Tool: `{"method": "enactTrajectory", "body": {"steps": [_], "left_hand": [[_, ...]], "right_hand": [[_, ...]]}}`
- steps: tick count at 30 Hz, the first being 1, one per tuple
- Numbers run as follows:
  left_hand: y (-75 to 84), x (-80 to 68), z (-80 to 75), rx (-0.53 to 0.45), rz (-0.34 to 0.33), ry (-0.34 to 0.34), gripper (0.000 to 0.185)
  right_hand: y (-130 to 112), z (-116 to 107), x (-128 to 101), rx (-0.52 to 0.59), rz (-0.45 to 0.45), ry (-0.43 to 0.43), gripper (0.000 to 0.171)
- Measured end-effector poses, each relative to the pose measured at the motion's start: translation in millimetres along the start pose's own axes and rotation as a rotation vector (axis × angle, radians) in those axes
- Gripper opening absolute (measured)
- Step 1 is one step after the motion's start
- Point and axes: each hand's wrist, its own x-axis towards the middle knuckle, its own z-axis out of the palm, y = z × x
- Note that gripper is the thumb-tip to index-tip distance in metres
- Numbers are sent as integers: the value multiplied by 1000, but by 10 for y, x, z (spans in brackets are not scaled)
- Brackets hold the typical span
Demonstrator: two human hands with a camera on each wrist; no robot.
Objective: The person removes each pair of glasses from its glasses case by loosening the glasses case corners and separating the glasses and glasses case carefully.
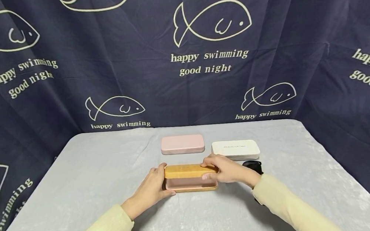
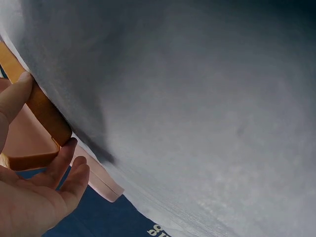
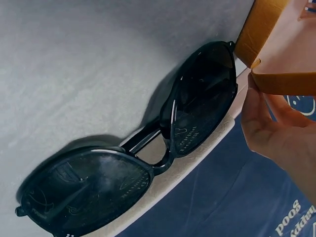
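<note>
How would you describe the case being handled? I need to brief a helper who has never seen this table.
On the grey cloth-covered table, look to the near middle, in front of the pink case and the white case. Between the left hand and right hand sits the yellow-brown case. It alone is open, its lid raised over a pink lining.

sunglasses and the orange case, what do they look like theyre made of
Sunglasses: likely glossy black plastic with dark tinted lenses; they mirror the surroundings. Orange case: matte, faintly grained shell, maybe leatherette or coated board, with a smooth pink lining; the exact material is unclear.
</note>
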Motion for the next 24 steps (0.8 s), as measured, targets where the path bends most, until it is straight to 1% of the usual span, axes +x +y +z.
{"method": "enactTrajectory", "body": {"steps": [3,7,10,14,16,20,24], "left_hand": [[1,-5,1,-6,0,-4,87],[9,-7,1,-4,-13,-15,87],[20,-6,-5,-7,-28,-25,87],[36,-12,-21,-15,-46,-42,85],[42,-11,-25,-6,-43,-50,83],[52,-8,-27,15,-23,-56,81],[56,-14,-30,26,-12,-51,80]], "right_hand": [[-23,19,-28,-65,-17,13,37],[-56,51,-63,-111,-17,26,36],[-78,92,-96,-197,-40,29,39],[-96,159,-132,-345,-103,70,44],[-101,185,-145,-383,-112,92,45],[-106,213,-155,-409,-101,111,47],[-111,213,-163,-383,-65,103,48]]}}
